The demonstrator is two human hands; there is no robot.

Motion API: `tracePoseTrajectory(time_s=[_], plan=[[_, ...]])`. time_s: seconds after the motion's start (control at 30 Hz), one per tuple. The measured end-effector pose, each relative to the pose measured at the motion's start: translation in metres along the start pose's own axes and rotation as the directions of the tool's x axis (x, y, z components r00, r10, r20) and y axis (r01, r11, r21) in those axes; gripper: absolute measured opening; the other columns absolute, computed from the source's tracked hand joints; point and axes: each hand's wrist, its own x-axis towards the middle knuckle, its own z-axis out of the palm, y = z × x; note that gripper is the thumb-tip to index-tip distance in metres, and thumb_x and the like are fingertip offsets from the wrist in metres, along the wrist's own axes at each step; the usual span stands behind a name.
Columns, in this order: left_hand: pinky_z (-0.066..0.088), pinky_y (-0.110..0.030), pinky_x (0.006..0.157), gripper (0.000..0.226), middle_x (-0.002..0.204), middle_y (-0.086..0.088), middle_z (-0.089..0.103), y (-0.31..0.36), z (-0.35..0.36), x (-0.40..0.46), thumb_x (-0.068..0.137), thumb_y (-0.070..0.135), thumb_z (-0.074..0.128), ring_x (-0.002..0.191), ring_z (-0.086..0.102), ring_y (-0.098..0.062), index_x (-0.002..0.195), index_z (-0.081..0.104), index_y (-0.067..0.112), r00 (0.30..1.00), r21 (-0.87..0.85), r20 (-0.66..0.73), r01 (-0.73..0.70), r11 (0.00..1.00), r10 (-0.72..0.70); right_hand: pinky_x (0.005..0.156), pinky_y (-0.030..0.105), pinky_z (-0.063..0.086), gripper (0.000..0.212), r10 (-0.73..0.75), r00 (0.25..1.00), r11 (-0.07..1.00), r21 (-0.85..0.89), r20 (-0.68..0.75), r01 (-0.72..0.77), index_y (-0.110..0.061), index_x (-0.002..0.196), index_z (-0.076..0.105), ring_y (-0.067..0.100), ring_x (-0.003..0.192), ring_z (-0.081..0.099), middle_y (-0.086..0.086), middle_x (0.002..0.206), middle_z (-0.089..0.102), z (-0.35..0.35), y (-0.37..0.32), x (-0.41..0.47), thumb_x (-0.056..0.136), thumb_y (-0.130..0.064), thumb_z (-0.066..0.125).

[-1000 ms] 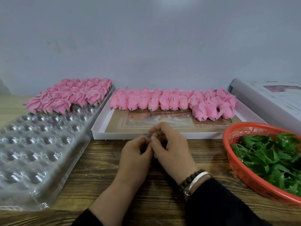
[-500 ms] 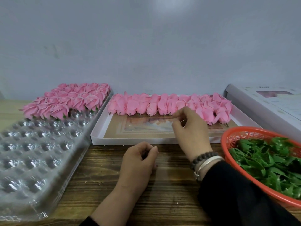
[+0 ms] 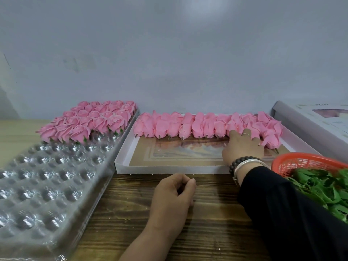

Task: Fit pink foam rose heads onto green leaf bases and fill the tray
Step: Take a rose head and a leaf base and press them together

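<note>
The right hand is reaching into the white box, fingers landing on the row of loose pink rose heads lying along the box's far side. Its fingertips are touching a rose toward the right of that row, but whether they are already closing round one I cannot tell, since the fingers are hidden among the petals. The left hand is waiting on the wooden table, just in front of the box's near edge, fingers curled in with thumb against forefinger. It may be pinching something small; nothing is showing there, so I cannot say.

So this looks like the fetching step: picking the next rose head for assembly. Left of the box, the clear plastic tray is sitting with finished roses filling only its far rows, green bases peeking out beneath them, and many hollow cups are waiting nearer the person. Plenty of work is remaining. Right of the box, the orange basket is holding the green leaf bases.

Next move, I'd judge: lifting one head clear without dragging its neighbours, since they are lying packed together, then bringing its stub to a leaf base. The soft foam is calling for a gentle pinch.
</note>
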Motion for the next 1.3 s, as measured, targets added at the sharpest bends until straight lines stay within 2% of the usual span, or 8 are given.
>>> tracePoseTrajectory(time_s=[0.3,0.47,0.63,0.7,0.8,0.97,1.07,1.3], plan=[[0.039,-0.019,0.056,0.027,0.049,0.006,0.053,0.002,0.0,-0.002,0.089,0.024,0.058,0.048,0.046,-0.002,0.062,0.058,0.019,1.0,0.029,0.013,0.02,0.999,-0.021,0.098,0.043,0.037,0.039,0.024,0.985,1.0,-0.012,0.171,-0.023,-0.001,0.129,0.042,0.038,0.126,0.034,0.018,0.136,0.033,0.003,-0.001,0.01,0.092,-0.014,0.044],[0.04,-0.02,0.058,0.026,0.051,0.005,0.053,0.004,-0.002,-0.003,0.09,0.025,0.057,0.05,0.047,-0.003,0.065,0.059,0.018,1.0,0.031,0.019,0.014,0.999,-0.014,0.096,0.041,0.038,0.038,0.026,0.991,0.999,0.02,0.135,-0.029,-0.001,0.127,0.043,0.039,0.119,0.042,0.02,0.132,0.037,0.007,0.0,0.013,0.092,-0.013,0.045],[0.041,-0.015,0.054,0.026,0.049,0.005,0.053,0.003,-0.002,-0.002,0.09,0.023,0.056,0.047,0.046,-0.002,0.066,0.061,0.014,1.0,-0.012,0.014,-0.018,1.0,0.018,0.093,0.035,0.042,0.031,-0.024,1.0,0.943,0.331,0.0,0.022,-0.003,0.119,0.059,0.033,0.11,0.052,0.019,0.129,0.045,0.001,-0.002,0.001,0.091,-0.011,0.047],[0.039,-0.011,0.049,0.027,0.048,0.005,0.054,0.005,-0.002,-0.002,0.091,0.025,0.054,0.044,0.047,-0.001,0.068,0.063,0.014,0.999,-0.083,0.029,-0.012,0.996,0.015,0.092,0.028,0.042,0.028,-0.079,0.994,0.8,0.59,-0.08,0.111,-0.005,0.112,0.065,0.025,0.103,0.058,0.014,0.12,0.057,-0.006,-0.006,-0.014,0.089,-0.007,0.05],[0.042,-0.012,0.052,0.035,0.059,0.004,0.062,0.008,-0.003,-0.001,0.082,0.047,0.049,0.054,0.056,-0.005,0.083,0.067,0.017,0.993,-0.212,0.118,0.028,0.977,-0.003,0.074,0.008,0.043,0.021,-0.131,0.982,0.421,0.889,-0.139,0.182,-0.015,0.098,0.072,0.002,0.079,0.058,-0.006,0.093,0.067,-0.024,-0.015,-0.058,0.085,-0.006,0.058],[0.045,-0.046,0.093,0.061,0.116,-0.03,0.058,0.014,0.003,-0.004,0.081,0.05,0.051,0.102,0.058,-0.031,0.116,0.059,0.0,0.939,-0.618,0.342,0.261,0.741,-0.045,0.055,0.025,0.047,0.028,-0.326,0.934,-0.09,0.979,0.147,-0.185,-0.027,0.087,0.076,0.012,0.067,0.063,0.003,0.076,0.071,-0.029,-0.012,-0.119,0.083,-0.008,0.056],[0.035,-0.05,0.105,0.074,0.127,-0.031,0.051,0.015,0.003,-0.005,0.069,0.057,0.067,0.118,0.05,-0.037,0.118,0.06,0.002,0.917,-0.709,0.395,0.342,0.617,-0.054,0.07,0.026,0.048,0.025,-0.363,0.917,-0.171,0.956,0.164,-0.239,-0.021,0.088,0.076,0.018,0.081,0.065,0.014,0.088,0.073,-0.027,-0.007,-0.133,0.08,-0.006,0.057],[0.053,-0.026,0.083,0.058,0.102,-0.011,0.069,0.01,-0.005,-0.001,0.053,0.049,0.085,0.101,0.064,-0.021,0.095,0.073,0.01,0.938,-0.752,0.345,0.289,0.592,-0.02,0.075,0.02,0.05,0.024,-0.409,0.903,-0.253,0.933,0.136,-0.255,-0.017,0.085,0.077,0.011,0.082,0.064,0.007,0.089,0.073,-0.019,-0.014,-0.142,0.067,-0.016,0.061]])
